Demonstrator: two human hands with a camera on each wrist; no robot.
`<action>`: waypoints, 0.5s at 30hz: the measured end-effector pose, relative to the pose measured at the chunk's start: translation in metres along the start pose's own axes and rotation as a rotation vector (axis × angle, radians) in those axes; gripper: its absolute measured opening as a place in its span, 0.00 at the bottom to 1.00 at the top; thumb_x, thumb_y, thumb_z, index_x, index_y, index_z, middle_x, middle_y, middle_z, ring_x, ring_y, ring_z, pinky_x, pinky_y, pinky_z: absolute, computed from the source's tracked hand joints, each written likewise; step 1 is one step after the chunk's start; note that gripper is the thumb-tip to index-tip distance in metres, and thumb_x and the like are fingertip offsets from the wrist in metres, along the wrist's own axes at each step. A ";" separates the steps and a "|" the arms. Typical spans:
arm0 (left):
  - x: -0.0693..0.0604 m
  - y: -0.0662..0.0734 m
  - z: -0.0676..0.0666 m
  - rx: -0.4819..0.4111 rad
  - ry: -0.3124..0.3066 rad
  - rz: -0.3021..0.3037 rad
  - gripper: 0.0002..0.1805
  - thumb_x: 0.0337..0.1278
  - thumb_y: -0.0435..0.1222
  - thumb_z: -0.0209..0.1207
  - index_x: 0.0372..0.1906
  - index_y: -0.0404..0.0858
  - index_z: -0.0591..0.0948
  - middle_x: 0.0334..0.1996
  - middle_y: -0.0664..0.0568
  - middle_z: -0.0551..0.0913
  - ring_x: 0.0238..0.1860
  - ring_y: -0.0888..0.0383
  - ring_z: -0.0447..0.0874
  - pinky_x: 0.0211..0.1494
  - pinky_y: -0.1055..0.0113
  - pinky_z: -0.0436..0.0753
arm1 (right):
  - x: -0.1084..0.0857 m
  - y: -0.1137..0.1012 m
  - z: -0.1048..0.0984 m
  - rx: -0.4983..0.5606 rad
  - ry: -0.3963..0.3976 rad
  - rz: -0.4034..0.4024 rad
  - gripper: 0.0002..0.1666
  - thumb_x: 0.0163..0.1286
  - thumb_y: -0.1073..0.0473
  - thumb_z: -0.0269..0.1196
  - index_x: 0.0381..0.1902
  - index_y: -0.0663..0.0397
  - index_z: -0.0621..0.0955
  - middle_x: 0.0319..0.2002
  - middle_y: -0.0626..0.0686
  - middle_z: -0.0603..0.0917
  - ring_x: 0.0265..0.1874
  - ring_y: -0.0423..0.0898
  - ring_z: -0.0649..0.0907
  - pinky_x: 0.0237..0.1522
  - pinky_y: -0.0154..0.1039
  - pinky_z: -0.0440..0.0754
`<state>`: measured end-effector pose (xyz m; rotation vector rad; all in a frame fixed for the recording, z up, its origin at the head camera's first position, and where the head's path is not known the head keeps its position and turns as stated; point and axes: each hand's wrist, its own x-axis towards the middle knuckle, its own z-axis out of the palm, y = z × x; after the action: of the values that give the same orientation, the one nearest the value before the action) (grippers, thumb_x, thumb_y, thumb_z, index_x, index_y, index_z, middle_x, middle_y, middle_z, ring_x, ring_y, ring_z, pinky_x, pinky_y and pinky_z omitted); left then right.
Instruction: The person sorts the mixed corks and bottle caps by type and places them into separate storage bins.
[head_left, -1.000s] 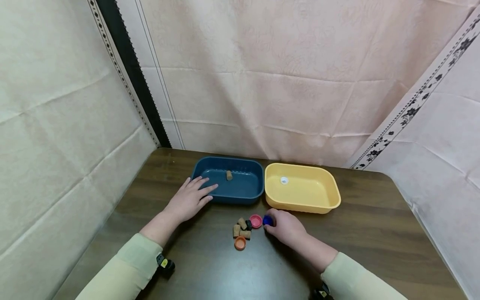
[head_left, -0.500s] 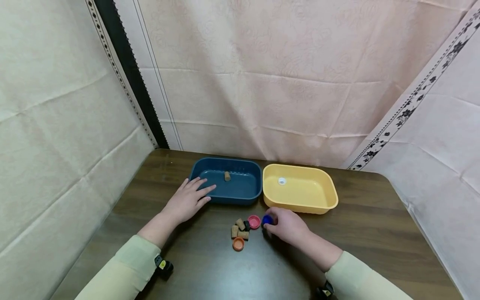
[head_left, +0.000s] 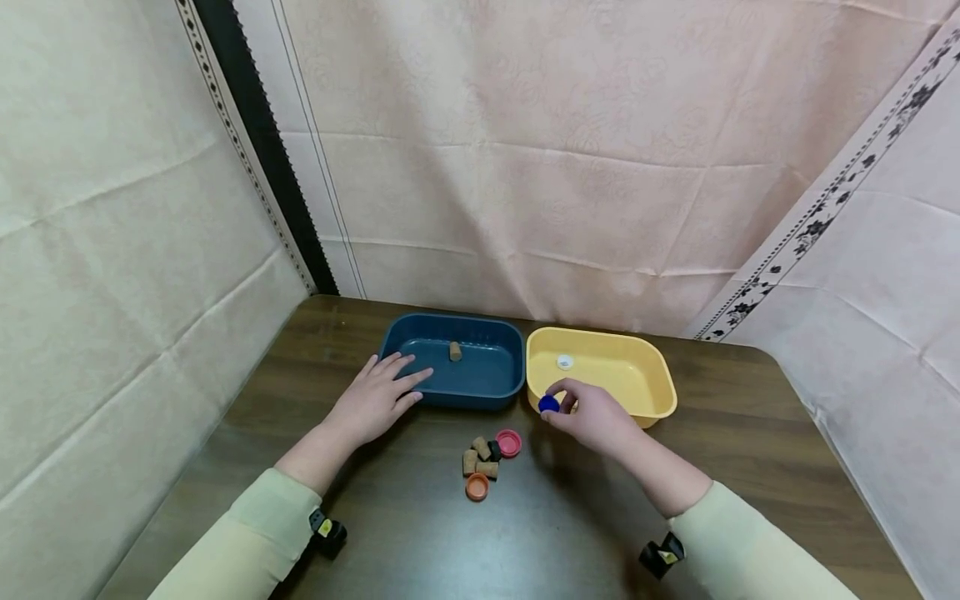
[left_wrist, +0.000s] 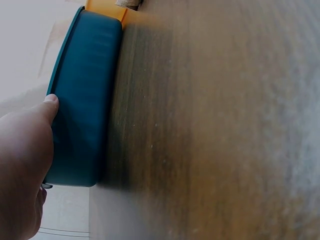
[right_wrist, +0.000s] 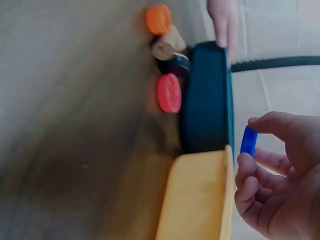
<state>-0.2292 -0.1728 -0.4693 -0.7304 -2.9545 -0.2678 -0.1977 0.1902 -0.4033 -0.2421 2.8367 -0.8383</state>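
Note:
Between thumb and fingertips, my right hand (head_left: 592,417) pinches a blue bottle cap (head_left: 549,404), raised near the front rim of the yellow tray (head_left: 660,400). The right wrist view also shows the blue cap (right_wrist: 249,141) held by its edges. My left hand (head_left: 378,397) lies with fingers spread over the front left rim of the dark blue tray (head_left: 480,402); its thumb touches the rim in the left wrist view. A cork (head_left: 455,352) lies in the blue tray, and a white cap (head_left: 565,362) in the yellow one.
On the table in front of the trays lie a pink cap (head_left: 508,443), a black cap (head_left: 494,451), an orange cap (head_left: 477,487) and several corks (head_left: 487,470), close together. The two trays stand side by side near the back table edge, before a hanging cloth (head_left: 525,208).
My right hand has lifted the blue cap off the table beside the pink cap and carried it up and forward to the yellow tray. The left hand has stayed in place.

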 end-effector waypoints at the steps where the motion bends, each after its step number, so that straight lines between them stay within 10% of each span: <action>1: 0.000 0.000 0.000 0.002 0.000 0.001 0.27 0.76 0.55 0.45 0.75 0.59 0.65 0.75 0.47 0.62 0.77 0.45 0.52 0.77 0.42 0.45 | 0.001 0.001 -0.003 0.005 0.008 -0.001 0.19 0.63 0.46 0.71 0.49 0.43 0.82 0.33 0.48 0.81 0.30 0.46 0.78 0.29 0.38 0.79; 15: 0.000 0.000 -0.003 0.000 -0.009 -0.001 0.27 0.76 0.54 0.45 0.74 0.58 0.66 0.75 0.46 0.61 0.76 0.44 0.52 0.77 0.42 0.45 | 0.024 0.011 -0.035 0.159 -0.052 0.014 0.22 0.67 0.47 0.68 0.53 0.51 0.82 0.34 0.55 0.82 0.27 0.49 0.79 0.28 0.40 0.79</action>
<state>-0.2286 -0.1731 -0.4668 -0.7327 -2.9635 -0.2654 -0.2293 0.2128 -0.3830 -0.2192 2.7026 -1.0333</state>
